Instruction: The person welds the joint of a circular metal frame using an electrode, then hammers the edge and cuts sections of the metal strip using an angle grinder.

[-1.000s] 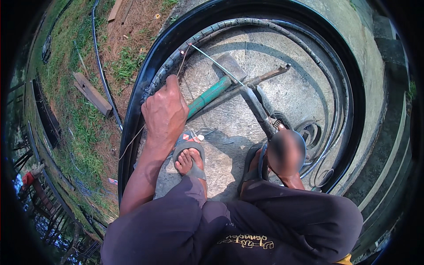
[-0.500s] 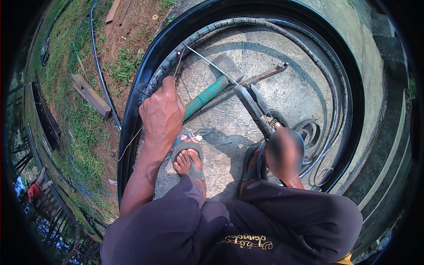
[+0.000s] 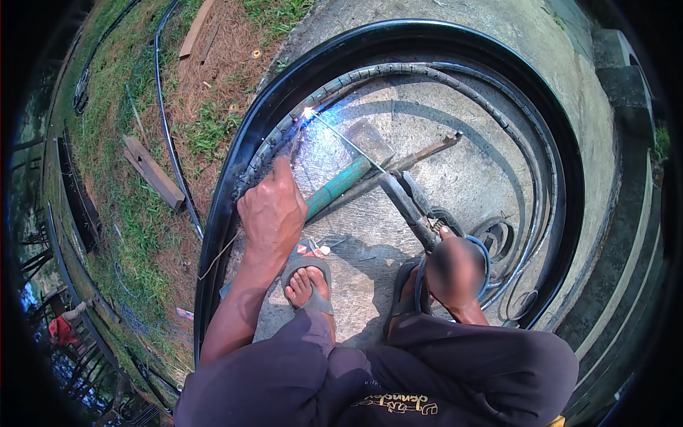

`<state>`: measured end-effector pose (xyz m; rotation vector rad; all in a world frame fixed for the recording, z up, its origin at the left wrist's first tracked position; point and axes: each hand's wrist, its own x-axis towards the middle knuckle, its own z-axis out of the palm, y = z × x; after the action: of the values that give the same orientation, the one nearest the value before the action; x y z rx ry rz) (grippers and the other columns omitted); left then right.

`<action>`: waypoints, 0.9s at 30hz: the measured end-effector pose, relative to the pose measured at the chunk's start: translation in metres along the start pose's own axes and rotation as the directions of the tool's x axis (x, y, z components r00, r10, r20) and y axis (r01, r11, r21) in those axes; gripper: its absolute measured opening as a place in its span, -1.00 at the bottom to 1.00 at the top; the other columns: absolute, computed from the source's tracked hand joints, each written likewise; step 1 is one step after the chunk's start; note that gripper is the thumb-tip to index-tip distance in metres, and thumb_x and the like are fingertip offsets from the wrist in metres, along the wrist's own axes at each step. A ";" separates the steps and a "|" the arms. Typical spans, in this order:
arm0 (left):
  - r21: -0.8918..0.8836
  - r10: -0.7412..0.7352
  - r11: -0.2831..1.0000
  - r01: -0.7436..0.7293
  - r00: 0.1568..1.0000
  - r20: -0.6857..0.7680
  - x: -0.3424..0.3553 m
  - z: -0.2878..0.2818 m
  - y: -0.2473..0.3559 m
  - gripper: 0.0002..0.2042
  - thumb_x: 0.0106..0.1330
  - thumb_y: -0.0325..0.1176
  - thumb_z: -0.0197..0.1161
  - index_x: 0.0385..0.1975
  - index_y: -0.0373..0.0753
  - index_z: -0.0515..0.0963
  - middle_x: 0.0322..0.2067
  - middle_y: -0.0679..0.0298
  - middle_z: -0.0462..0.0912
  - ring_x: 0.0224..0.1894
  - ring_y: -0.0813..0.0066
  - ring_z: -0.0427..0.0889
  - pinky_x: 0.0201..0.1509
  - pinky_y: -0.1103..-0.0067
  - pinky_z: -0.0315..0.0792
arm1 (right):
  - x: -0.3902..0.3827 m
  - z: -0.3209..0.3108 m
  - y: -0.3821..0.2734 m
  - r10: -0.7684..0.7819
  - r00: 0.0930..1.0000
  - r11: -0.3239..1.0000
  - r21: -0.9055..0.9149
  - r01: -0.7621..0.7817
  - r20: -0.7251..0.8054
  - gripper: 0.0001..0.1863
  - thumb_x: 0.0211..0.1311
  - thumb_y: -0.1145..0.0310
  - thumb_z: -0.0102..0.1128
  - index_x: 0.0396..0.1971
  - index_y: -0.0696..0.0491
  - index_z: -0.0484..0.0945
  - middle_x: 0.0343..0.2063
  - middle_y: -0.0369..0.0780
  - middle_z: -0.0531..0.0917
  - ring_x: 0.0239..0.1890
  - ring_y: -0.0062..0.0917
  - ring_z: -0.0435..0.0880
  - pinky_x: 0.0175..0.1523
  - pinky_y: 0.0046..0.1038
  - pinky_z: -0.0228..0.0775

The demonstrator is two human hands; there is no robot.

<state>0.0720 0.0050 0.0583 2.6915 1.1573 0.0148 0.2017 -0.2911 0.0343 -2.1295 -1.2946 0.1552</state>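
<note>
My right hand (image 3: 455, 272) grips a dark electrode holder (image 3: 409, 206) with a thin welding rod (image 3: 348, 142) clamped in it. The rod's tip touches a twisted steel bar (image 3: 398, 70) that runs along the inside of a big black ring (image 3: 228, 185), and a bright blue-white arc (image 3: 307, 112) burns there. My left hand (image 3: 274, 210) rests back-up beside the ring, just below the arc, over the end of a green pipe (image 3: 341, 186). Its palm side is hidden. Both my feet in sandals (image 3: 307, 281) stand on the concrete inside the ring.
A rusty bar (image 3: 427, 149) lies across the concrete next to the green pipe. Coiled cable (image 3: 498, 238) sits right of my right hand. Outside the ring are grass, a wooden block (image 3: 153, 171), a black hose (image 3: 167, 107) and a concrete kerb (image 3: 626, 85).
The rod's tip has come against the twisted bar and the arc has lit. My left hand has stayed in the same spot by the ring.
</note>
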 end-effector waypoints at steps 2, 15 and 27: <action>-0.006 -0.004 1.000 0.004 1.000 -0.009 0.000 0.001 0.000 -0.80 0.37 -0.45 0.11 -0.04 -0.24 0.54 -0.53 -0.10 0.66 -0.44 -0.12 0.71 -0.37 0.11 0.53 | 0.000 -0.001 0.000 -0.001 1.000 1.000 0.000 0.001 0.007 -0.21 -0.16 0.62 0.42 0.23 0.29 0.41 -0.03 0.06 0.66 -0.17 -0.13 0.74 -0.17 -0.28 0.62; 0.022 -0.010 1.000 0.009 1.000 0.021 0.002 -0.010 0.006 -0.88 0.34 -0.44 0.16 -0.17 -0.26 0.48 -0.44 0.00 0.71 -0.39 -0.12 0.73 -0.35 0.11 0.56 | 0.002 -0.004 0.002 0.018 0.999 1.000 0.017 -0.017 -0.051 -0.19 -0.16 0.65 0.40 0.25 0.31 0.38 -0.19 0.08 0.66 -0.29 -0.14 0.72 -0.27 -0.28 0.58; 0.001 -0.037 0.999 0.037 0.999 0.004 0.002 -0.004 0.003 -0.77 0.40 -0.39 0.13 0.00 -0.21 0.57 -0.48 -0.11 0.69 -0.38 -0.14 0.72 -0.32 0.12 0.55 | 0.005 0.003 0.005 -0.023 1.000 1.000 0.002 0.023 -0.011 -0.19 -0.19 0.61 0.40 0.23 0.31 0.40 -0.05 0.07 0.66 -0.22 -0.15 0.74 -0.22 -0.29 0.60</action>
<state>0.0755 0.0052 0.0632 2.6687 1.2061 0.0035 0.2067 -0.2875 0.0304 -2.1104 -1.3116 0.1350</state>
